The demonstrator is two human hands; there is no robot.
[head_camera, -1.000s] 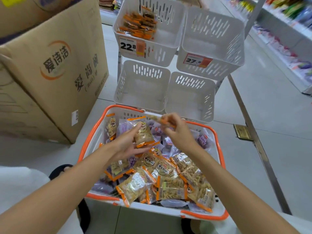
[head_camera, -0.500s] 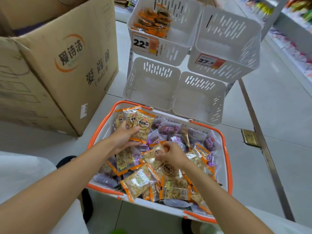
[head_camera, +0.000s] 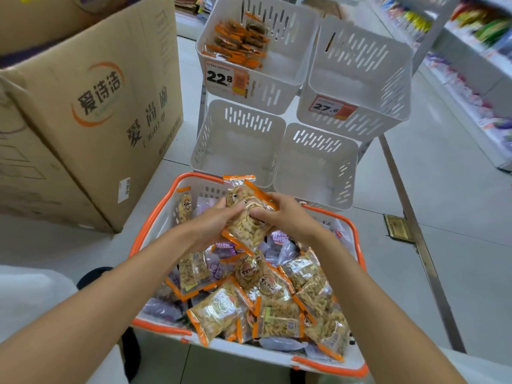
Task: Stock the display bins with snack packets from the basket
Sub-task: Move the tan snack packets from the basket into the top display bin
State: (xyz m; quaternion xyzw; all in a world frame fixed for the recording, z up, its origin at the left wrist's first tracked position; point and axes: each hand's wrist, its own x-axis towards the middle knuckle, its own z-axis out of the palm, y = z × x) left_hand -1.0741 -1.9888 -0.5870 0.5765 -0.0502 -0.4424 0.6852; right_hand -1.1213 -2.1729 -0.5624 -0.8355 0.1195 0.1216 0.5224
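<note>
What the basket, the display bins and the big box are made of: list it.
Basket: apparently matte white moulded plastic by its slotted walls, orange rim likely plastic too. Display bins: white plastic, slightly glossy, same moulded slots. Box: brown cardboard, matte, printed, creased at its flap.

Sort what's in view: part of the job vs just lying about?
Job: orange-rimmed white plastic basket; orange-edged clear snack packets, held by left hand and right hand; white slotted plastic display bins.
Lying about: large brown cardboard box; blurred store shelves; brass floor plate.
</note>
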